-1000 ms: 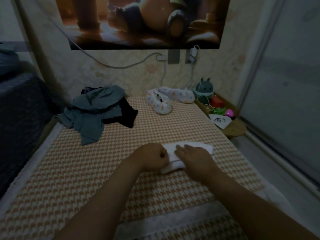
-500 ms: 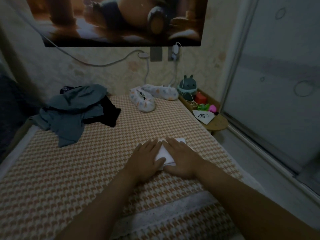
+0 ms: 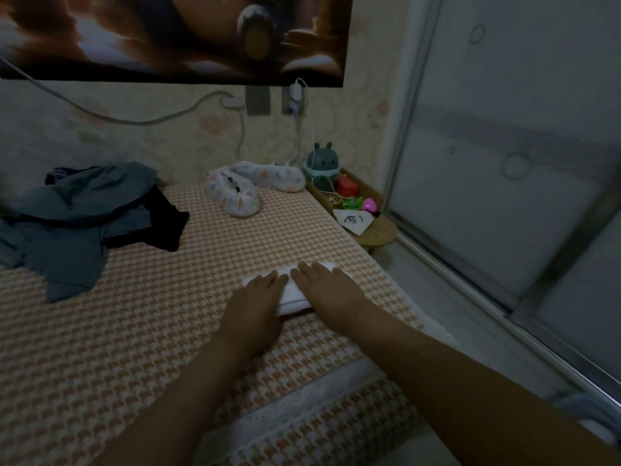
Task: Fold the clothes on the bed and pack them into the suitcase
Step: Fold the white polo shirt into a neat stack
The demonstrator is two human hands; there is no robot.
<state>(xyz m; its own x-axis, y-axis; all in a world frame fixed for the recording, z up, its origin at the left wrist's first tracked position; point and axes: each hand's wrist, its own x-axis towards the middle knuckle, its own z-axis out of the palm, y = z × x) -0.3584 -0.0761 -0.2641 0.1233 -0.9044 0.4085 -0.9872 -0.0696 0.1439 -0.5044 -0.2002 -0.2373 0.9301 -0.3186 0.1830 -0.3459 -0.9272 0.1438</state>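
A small folded white cloth (image 3: pixel 293 297) lies on the orange houndstooth bed (image 3: pixel 134 331), near its right edge. My left hand (image 3: pixel 257 301) lies flat on the cloth's left part, fingers straight. My right hand (image 3: pixel 327 285) presses flat on its right part, fingers straight and pointing away from me. Most of the cloth is hidden under both palms. A heap of grey-blue and black clothes (image 3: pixel 84 216) sits unfolded at the bed's far left. No suitcase shows in the head view.
Two patterned white pillows (image 3: pixel 248 190) lie at the head of the bed. A wooden bedside shelf (image 3: pixel 373 230) holds a rabbit-shaped lamp (image 3: pixel 322 166) and small toys. A glass sliding door (image 3: pixel 504 196) runs along the right. Cables hang on the wall.
My left hand went from a closed fist on the cloth to lying flat. Both hands now press the folded cloth side by side. The view has swung to the right.
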